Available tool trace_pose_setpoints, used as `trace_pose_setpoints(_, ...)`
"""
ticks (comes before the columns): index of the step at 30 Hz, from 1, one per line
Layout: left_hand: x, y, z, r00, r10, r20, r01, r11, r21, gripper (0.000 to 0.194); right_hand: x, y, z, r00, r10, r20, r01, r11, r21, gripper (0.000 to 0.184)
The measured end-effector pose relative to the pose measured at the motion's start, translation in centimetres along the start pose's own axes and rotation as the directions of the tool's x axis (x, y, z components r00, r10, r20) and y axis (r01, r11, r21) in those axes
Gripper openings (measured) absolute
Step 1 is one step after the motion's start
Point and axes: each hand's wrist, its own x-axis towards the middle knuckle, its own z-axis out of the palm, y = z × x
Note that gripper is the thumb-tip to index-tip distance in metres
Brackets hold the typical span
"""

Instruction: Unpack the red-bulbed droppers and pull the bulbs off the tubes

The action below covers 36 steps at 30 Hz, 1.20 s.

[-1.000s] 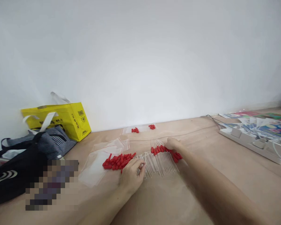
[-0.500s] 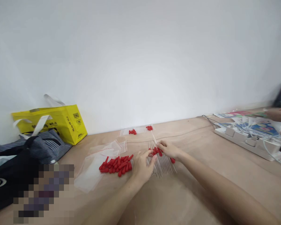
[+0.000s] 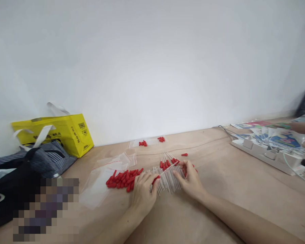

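Observation:
Low over the wooden table, my left hand pinches the red-capped end of a thin clear tube. My right hand pinches the tube's other end, so the tube spans both hands. Under them lies a fanned row of clear tubes, some with red caps. A heap of loose red caps sits just left of my left hand. One red cap lies alone beyond the row.
Clear zip bags lie left of the caps, and another bag with red caps sits by the wall. A yellow bag and striped bag stand far left. A white power strip and printed packets are at the right.
My hands drew back toward me from the red-capped tubes. A single tube now stretches between both hands, and one red cap lies apart beyond the row.

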Motion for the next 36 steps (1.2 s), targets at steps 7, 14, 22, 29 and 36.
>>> trace_pose_setpoints(7,-0.6,0.3,0.1,0.994,-0.104,-0.016,0.099,0.979,-0.180,0.020,-0.5,-1.5,0.5,0.981,-0.063,0.181,0.052,0.997,0.063,0.039)
trace_pose_setpoints(14,-0.2,0.7,1.3,0.957,-0.289,0.029,0.236,0.715,-0.658,0.027,-0.9,-3.1,2.6,0.924,-0.053,0.379,-0.040,0.972,0.232,0.046)
trace_pose_setpoints(22,-0.4,-1.3,0.6,0.921,-0.236,-0.309,0.189,0.966,-0.176,0.025,-0.5,-2.9,1.6,0.924,-0.010,0.382,0.028,0.999,-0.041,0.020)
trace_pose_setpoints(29,0.1,-1.3,-0.6,0.877,0.463,-0.127,-0.377,0.828,0.414,0.024,-0.8,-3.2,0.6,0.878,-0.158,0.452,0.282,0.933,-0.222,0.016)
trace_pose_setpoints(36,-1.1,-1.1,-0.6,0.892,0.449,-0.046,-0.388,0.815,0.431,0.019,-1.3,-3.0,0.0,0.774,-0.353,0.527,0.538,0.804,-0.252,0.020)
